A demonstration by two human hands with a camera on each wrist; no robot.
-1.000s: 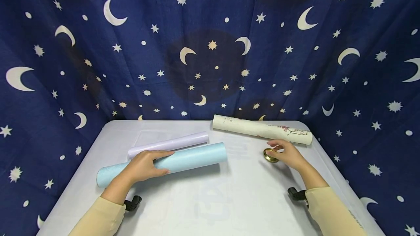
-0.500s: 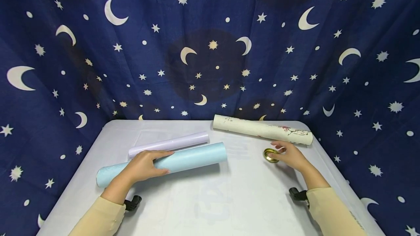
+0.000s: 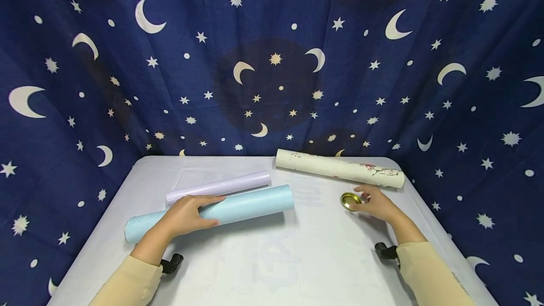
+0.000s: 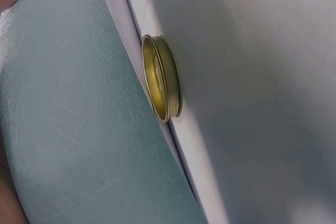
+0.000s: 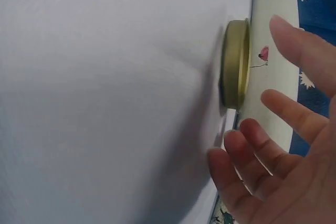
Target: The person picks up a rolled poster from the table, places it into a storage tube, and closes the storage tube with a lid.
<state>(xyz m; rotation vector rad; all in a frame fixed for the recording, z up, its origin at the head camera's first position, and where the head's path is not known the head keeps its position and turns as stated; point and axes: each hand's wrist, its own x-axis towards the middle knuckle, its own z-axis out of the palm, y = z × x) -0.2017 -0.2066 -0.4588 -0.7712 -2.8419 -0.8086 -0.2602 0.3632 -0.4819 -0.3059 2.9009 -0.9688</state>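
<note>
Since the earlier frames the right hand (image 3: 377,204) has drawn back slightly, baring more of the gold lid (image 3: 349,199). From the head, we see that lid toward the white table's (image 3: 323,254) right edge, near the floral roll (image 3: 335,167) by the far right corner; the faint printing (image 3: 272,268) is illegible to us. The left hand (image 3: 184,216) grips the blue roll (image 3: 255,203), thumb and fingers spread about it. Left wrist: we find a similar lid (image 4: 172,80) beside that roll, perhaps a second one. Right wrist: the fingers, spread and slightly bent, are apart from the lid.
</note>
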